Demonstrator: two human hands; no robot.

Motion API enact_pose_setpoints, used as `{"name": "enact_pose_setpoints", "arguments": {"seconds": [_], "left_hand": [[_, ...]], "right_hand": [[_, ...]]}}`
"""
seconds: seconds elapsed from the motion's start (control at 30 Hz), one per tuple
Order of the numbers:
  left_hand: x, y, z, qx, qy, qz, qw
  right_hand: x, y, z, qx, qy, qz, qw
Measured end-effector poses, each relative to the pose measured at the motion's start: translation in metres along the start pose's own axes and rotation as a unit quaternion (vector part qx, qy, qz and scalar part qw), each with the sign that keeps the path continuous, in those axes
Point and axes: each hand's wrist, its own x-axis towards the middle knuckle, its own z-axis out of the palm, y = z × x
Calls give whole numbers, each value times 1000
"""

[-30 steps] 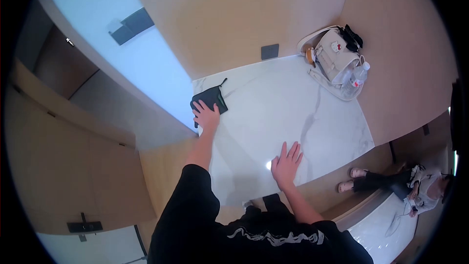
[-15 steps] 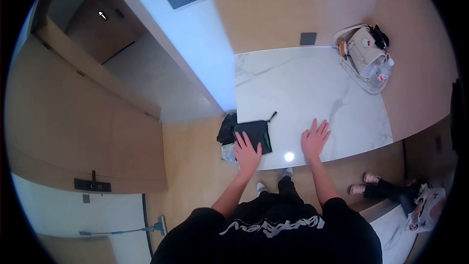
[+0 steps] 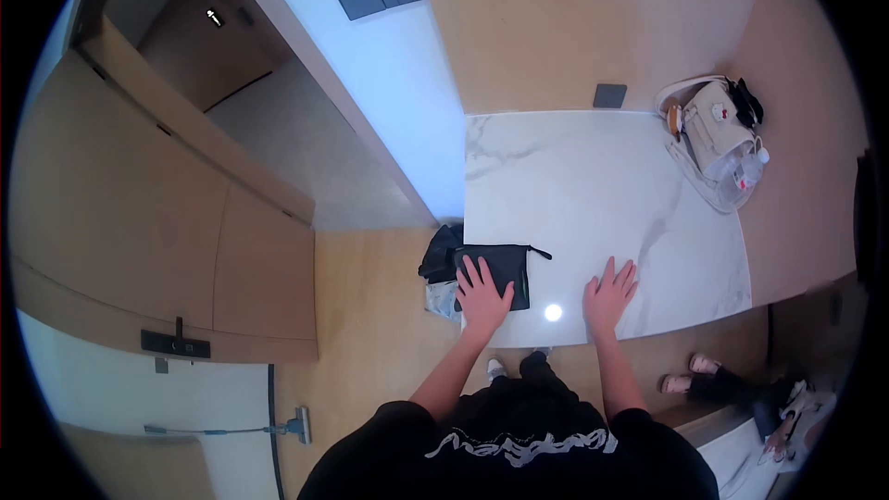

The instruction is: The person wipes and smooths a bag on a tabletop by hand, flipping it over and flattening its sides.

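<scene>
A flat black zip pouch [image 3: 507, 267] with a short wrist strap lies at the left edge of the white marble-look tabletop [image 3: 574, 185]. My left hand [image 3: 483, 298] rests on the pouch's left part, fingers spread and pointing forward. To the right, my right hand [image 3: 608, 298] lies flat on the bare tabletop with its fingers stretched out, apart from the pouch. Nothing is held in either hand.
A cream backpack [image 3: 718, 130] with a clear plastic bottle [image 3: 748, 169] stands at the back right. Beyond the table's left edge are a dark bag [image 3: 442, 255] and a silvery packet [image 3: 442, 297]. A seated person's legs [image 3: 732, 393] show at lower right.
The pouch has turned a little, its strap side now squarer to the table, and its green part shows less. Both hands stay flat; the whole view has shifted slightly.
</scene>
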Motion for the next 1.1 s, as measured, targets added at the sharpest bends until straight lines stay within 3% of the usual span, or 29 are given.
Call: {"name": "enact_pose_setpoints", "arguments": {"seconds": [0.27,0.43,0.87,1.0,1.1], "left_hand": [[124,38,46,53,56,61,995],[190,53,69,66,73,30,995],[243,38,69,10,51,61,997],[265,35,72,12,101,29,994],[283,39,64,16,85,1,996]], "right_hand": [[1,-5,-1,-11,22,-3,1000],[1,-8,-4,-12,13,6,1000],[2,-11,-9,-14,-5,8,1000],[-1,-9,-4,-15,4,3,1000],[1,-4,-2,-42,7,1,999]]}}
